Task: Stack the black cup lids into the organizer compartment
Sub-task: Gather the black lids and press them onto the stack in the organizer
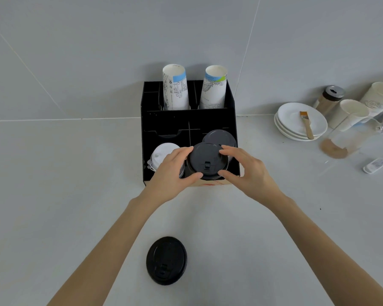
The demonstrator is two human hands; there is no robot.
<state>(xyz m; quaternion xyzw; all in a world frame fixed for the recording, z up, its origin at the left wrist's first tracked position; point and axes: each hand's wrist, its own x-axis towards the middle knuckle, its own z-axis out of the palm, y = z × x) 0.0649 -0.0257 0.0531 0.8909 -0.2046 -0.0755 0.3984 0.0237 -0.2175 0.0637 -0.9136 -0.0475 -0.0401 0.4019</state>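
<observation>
A black organizer (146, 140) stands against the wall. Both hands hold one black cup lid (205, 160) above its front right compartment. My left hand (173, 173) grips the lid's left rim, my right hand (241, 171) its right rim. Behind that lid, a stack of black lids (219, 136) leans in the same compartment. White lids (160, 154) fill the front left compartment, partly hidden by my left hand. Another black lid (166, 260) lies flat on the counter between my forearms.
Two stacks of printed paper cups (176, 89) stand in the organizer's back slots. At the right are stacked white saucers (296, 127) with a small brush (306, 124), a jar (328, 99), paper cups (349, 114), a clear cup (341, 142) on its side and a thermometer (375, 164).
</observation>
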